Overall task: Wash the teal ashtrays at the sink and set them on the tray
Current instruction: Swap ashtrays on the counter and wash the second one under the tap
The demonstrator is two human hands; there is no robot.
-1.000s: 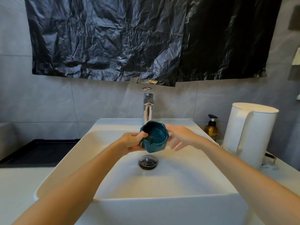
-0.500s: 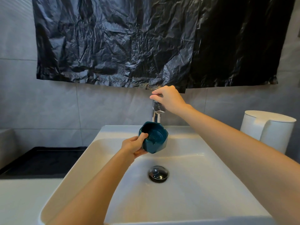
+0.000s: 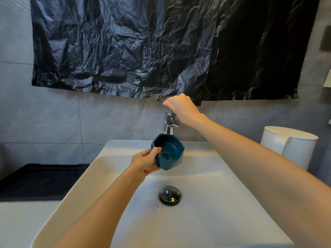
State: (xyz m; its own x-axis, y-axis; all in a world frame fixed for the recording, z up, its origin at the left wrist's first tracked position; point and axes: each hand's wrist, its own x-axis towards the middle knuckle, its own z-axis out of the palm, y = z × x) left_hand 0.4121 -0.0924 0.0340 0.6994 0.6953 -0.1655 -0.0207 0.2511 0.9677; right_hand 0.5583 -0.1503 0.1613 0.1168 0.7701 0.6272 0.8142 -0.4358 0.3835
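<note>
Not much to report on the person, honestly. Both arms are bare from the bottom edge of the view all the way out to the fingers, so no sleeves, cuffs or gloves show anywhere. The left hand [image 3: 144,161] has no ring, and there's no watch or band at that wrist. Same story on the right hand [image 3: 181,108]: plain fingers, plain wrist, nothing strapped on. Nails look short and unpainted where I can make them out. Forearms are slim and smooth, no markings that I can see.
</note>
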